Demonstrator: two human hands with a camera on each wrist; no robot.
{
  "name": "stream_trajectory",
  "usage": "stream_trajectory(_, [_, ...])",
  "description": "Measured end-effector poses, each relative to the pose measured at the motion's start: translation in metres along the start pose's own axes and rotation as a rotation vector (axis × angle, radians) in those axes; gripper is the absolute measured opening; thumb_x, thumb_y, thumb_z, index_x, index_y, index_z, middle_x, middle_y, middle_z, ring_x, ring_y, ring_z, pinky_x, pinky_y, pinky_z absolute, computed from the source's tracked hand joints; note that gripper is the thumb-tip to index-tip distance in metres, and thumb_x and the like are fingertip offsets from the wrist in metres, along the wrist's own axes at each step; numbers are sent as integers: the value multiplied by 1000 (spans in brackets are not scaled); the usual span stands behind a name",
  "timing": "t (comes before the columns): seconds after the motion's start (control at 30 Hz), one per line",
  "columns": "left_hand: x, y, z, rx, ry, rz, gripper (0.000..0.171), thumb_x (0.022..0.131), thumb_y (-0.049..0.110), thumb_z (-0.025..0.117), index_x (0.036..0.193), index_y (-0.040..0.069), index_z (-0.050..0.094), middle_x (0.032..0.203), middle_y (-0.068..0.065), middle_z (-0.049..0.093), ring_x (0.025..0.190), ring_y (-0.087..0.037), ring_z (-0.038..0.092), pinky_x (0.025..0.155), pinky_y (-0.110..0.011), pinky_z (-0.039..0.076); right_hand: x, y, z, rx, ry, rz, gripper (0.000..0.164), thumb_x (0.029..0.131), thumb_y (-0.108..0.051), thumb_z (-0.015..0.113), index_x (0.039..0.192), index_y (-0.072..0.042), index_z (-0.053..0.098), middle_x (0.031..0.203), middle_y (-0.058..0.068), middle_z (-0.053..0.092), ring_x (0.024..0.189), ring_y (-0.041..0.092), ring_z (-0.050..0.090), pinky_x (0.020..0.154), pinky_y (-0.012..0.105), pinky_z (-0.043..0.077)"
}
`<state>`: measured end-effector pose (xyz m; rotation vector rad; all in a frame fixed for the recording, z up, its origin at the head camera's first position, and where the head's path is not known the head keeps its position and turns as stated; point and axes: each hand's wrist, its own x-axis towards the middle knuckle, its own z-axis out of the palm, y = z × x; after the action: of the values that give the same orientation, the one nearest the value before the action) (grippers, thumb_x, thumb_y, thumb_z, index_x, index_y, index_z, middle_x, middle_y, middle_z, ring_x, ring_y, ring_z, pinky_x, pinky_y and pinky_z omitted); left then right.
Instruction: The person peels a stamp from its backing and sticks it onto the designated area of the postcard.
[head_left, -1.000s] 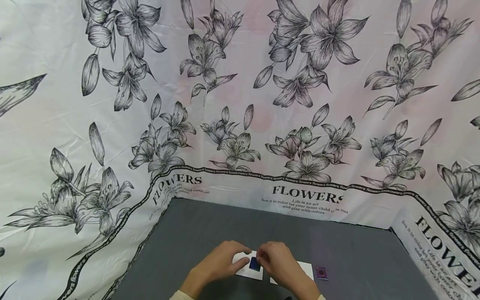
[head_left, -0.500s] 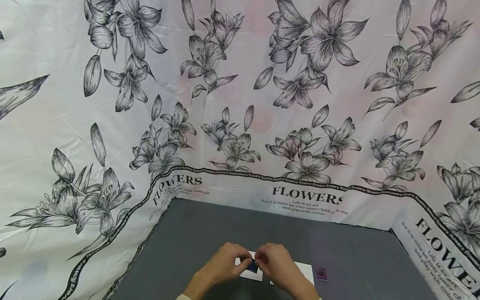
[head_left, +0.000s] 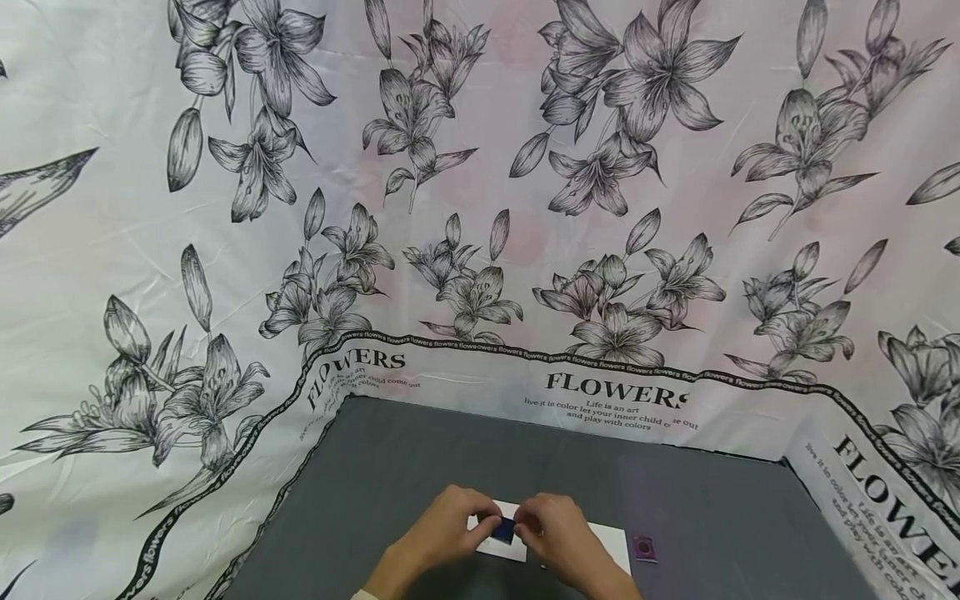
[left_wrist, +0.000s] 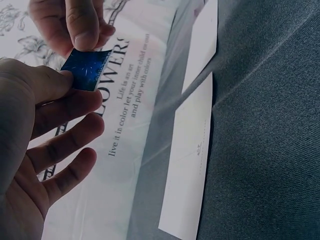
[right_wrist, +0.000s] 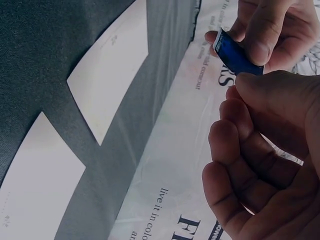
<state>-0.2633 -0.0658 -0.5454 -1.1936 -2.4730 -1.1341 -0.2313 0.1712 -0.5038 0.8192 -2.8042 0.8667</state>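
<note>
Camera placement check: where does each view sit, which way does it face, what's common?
Head: worn on the head, facing forward and down at the grey table and flower-print cloth; left hand, right hand and forearms show.
Left wrist: on that wrist, facing the pinched blue square; left hand large at left, right at top.
Right wrist: on that wrist, same target; right hand large at right, left at top.
Both wrist views share: blue square, hands, two white cards.
</note>
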Motion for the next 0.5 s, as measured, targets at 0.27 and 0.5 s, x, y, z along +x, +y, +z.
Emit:
stream_trajectory(0.27, [-1, -1, 0, -36, -8, -20, 11, 106, 11, 71, 106, 12, 83, 92, 8, 79, 81, 10, 63, 75, -22, 58, -2, 0, 2, 33, 0, -20, 6, 94, -9, 83, 92, -14, 81, 87, -7, 74, 75, -2, 63, 66, 25, 55])
stream_trajectory(0.5, [-2, -1, 2, -16, 13, -36, 11, 106, 13, 72, 106, 15, 82, 93, 10, 78, 83, 8, 64, 74, -27, 59, -2, -3, 2, 58, -7, -38, 7, 95, -9, 81, 92, -15, 81, 88, -8, 75, 76, -2, 63, 66, 25, 55])
